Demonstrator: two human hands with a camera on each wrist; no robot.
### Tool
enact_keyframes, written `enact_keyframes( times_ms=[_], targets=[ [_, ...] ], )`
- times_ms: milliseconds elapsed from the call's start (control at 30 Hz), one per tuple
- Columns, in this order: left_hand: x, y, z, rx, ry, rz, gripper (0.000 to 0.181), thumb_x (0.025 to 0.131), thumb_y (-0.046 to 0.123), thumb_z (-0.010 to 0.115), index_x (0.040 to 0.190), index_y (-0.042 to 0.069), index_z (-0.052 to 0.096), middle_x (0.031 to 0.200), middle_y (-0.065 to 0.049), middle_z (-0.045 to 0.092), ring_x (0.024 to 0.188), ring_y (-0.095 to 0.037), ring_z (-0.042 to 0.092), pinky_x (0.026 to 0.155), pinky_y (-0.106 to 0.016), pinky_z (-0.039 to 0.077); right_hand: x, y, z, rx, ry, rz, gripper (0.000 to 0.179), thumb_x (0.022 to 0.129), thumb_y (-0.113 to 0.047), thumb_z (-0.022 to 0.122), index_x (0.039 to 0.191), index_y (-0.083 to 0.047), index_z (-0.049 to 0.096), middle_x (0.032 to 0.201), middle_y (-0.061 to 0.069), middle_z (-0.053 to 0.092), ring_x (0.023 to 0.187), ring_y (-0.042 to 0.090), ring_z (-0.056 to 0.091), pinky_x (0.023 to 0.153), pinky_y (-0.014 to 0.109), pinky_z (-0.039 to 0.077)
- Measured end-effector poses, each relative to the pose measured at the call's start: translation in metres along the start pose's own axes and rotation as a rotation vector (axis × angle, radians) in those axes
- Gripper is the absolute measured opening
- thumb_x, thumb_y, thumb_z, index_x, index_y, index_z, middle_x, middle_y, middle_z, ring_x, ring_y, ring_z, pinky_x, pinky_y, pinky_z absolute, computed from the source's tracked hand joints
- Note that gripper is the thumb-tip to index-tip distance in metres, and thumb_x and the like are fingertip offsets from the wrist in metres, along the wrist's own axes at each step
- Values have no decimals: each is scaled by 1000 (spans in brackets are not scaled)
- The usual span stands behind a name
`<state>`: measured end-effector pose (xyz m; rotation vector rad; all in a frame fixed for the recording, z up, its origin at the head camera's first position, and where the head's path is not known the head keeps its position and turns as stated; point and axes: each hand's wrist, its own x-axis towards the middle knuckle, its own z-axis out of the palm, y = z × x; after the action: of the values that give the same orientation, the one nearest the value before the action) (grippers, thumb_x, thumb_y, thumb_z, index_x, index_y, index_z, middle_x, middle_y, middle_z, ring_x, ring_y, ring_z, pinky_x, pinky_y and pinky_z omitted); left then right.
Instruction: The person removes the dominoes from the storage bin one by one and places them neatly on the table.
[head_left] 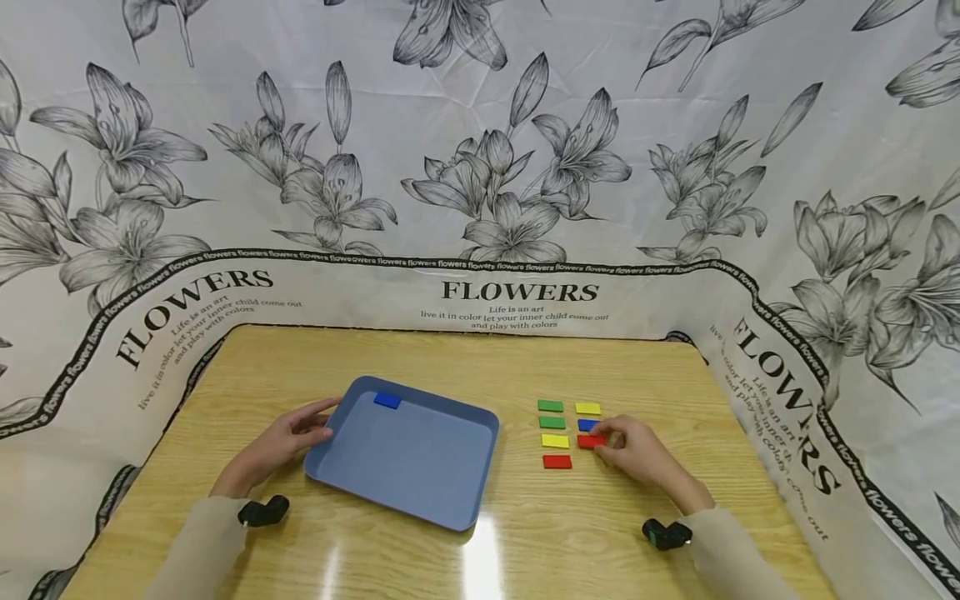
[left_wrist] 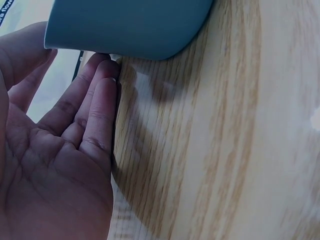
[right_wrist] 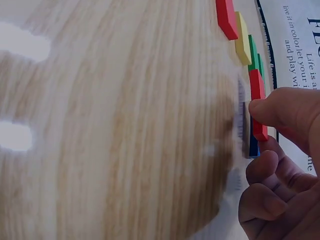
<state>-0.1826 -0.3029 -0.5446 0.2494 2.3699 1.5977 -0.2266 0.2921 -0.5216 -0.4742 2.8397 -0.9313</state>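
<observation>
At the left, my left hand (head_left: 279, 442) holds the edge of a blue-grey tray (head_left: 405, 467). In the left wrist view its thumb goes over the rim, the tip hidden behind the tray wall (left_wrist: 125, 30), while the extended fingers (left_wrist: 100, 110) touch the outside low down. A blue tile (head_left: 387, 401) lies in the tray's back left corner. My right hand (head_left: 637, 448) pinches a red tile (right_wrist: 258, 100) between thumb and fingers. Right behind that tile is a blue tile (head_left: 587, 425), partly covered by the fingers.
Left of the right hand, a column holds two green tiles (head_left: 551, 414), a yellow tile (head_left: 555, 441) and a red tile (head_left: 557, 462). Another yellow tile (head_left: 588, 408) lies at the back. A flower-printed cloth (head_left: 517, 300) borders the wooden table (head_left: 600, 533).
</observation>
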Motion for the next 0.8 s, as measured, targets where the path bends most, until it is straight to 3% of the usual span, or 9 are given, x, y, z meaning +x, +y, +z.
enact_keyframes(
  times_ms=[800],
  targets=[
    [-1, 0, 0, -9, -6, -16, 59, 106, 27, 61, 160, 21, 40, 159, -26, 40, 144, -47, 41, 107, -51, 48, -6, 5, 3, 16, 0, 40, 21, 93, -10, 75, 114, -5, 74, 110, 12, 69, 74, 14, 47, 62, 26, 41]
  ],
)
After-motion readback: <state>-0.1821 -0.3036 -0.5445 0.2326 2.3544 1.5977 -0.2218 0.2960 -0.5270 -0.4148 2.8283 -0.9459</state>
